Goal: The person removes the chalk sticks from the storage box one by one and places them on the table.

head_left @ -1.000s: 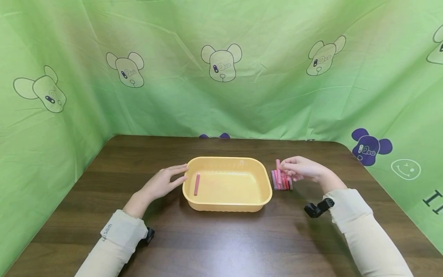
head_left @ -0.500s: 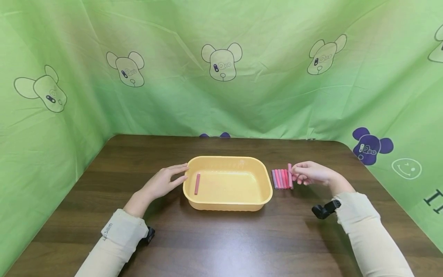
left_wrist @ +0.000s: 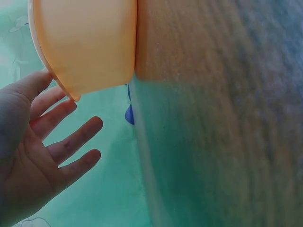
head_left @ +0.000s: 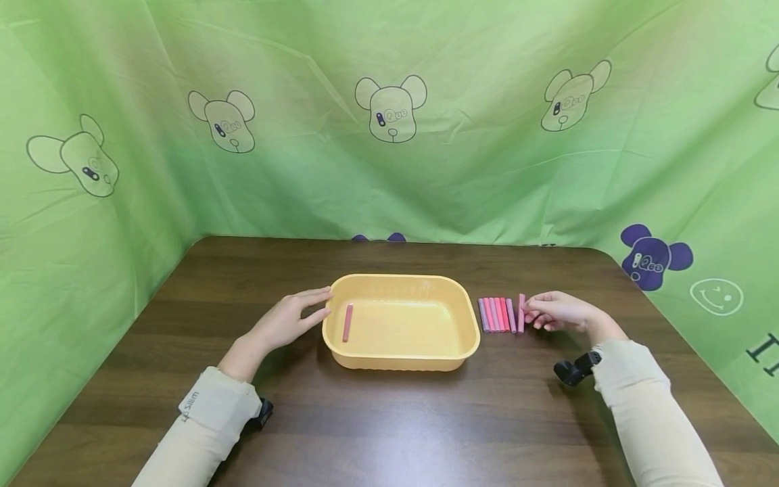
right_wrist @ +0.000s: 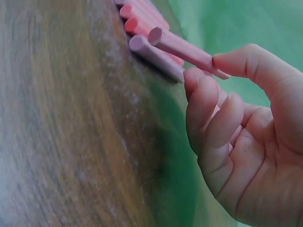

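In the head view my right hand (head_left: pixel 558 310) pinches a pink chalk stick (head_left: pixel 521 312) between thumb and fingertips. The right wrist view shows this chalk tilted, above a lavender chalk stick (right_wrist: pixel 156 57) at the row's end. Several pink, red and purple chalk sticks (head_left: pixel 496 315) lie side by side on the table, right of a yellow plastic basin (head_left: pixel 389 364). Inside the basin, near its left wall, is one dull pink chalk stick (head_left: pixel 347 323). My left hand (head_left: pixel 286 321) touches the basin's left rim, fingers spread and relaxed.
The brown wooden table (head_left: pixel 389 426) carries the basin and the chalk. A green printed cloth (head_left: pixel 389 182) hangs behind the table and along its sides. Small black cameras (head_left: pixel 577 368) are strapped at the wrists.
My right hand has moved right along the chalk row, carrying the pink chalk from the row's left part past its right end. The left hand and basin stay put.
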`<state>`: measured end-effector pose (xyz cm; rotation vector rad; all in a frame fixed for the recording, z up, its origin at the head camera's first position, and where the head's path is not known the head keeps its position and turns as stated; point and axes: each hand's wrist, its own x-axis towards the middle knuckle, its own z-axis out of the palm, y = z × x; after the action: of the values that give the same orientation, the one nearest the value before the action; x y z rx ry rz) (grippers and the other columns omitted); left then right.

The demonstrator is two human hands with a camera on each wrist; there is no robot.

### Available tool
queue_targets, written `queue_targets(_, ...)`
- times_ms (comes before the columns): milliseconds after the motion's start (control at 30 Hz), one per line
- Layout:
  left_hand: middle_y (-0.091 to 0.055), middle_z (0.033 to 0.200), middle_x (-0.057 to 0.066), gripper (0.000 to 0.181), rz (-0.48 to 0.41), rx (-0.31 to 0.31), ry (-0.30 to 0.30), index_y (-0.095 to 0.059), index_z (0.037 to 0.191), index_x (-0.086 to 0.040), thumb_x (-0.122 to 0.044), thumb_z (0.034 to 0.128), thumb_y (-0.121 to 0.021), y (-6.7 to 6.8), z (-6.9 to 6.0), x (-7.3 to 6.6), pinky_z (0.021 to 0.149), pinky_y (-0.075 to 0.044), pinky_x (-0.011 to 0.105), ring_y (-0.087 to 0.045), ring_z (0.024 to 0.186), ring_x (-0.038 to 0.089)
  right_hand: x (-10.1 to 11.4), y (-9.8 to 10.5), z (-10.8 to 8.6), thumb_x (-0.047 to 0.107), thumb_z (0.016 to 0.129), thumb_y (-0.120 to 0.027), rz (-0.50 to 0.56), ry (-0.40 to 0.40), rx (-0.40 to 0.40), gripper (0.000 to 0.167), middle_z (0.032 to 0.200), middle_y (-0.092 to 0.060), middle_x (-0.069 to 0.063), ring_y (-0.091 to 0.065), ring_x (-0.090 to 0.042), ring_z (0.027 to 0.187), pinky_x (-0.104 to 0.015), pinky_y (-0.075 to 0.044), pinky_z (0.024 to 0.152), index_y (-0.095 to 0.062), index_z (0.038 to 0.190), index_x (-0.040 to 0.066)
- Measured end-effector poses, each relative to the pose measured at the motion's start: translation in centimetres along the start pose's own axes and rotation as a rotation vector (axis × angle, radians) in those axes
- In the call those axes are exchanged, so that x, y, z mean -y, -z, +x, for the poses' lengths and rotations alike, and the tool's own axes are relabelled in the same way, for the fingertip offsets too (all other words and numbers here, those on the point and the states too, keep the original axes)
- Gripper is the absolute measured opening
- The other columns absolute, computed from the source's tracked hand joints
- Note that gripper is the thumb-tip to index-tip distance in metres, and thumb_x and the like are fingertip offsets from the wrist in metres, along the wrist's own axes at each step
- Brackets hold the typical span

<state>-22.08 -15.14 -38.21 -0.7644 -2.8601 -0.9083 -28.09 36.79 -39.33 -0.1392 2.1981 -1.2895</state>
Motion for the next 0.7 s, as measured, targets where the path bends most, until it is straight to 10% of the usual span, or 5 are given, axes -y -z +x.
queue_targets(700,-0.048,0.141,0.012,0.044,0.004,-0.002,-0.002,-0.052,0.133,-0.006,-0.025,0.0941,-0.055,0.0,0.0,0.0,0.109,-0.037,0.047,-0.045,0.132,0.030,0.2,-0.7,1.2,0.016,0.095,-0.050,-0.013,-0.075,-0.075,0.019,0.070,-0.067,0.010,-0.057,0.004,0.056,-0.009,-0.046,0.049,-0.065,0.087,0.008)
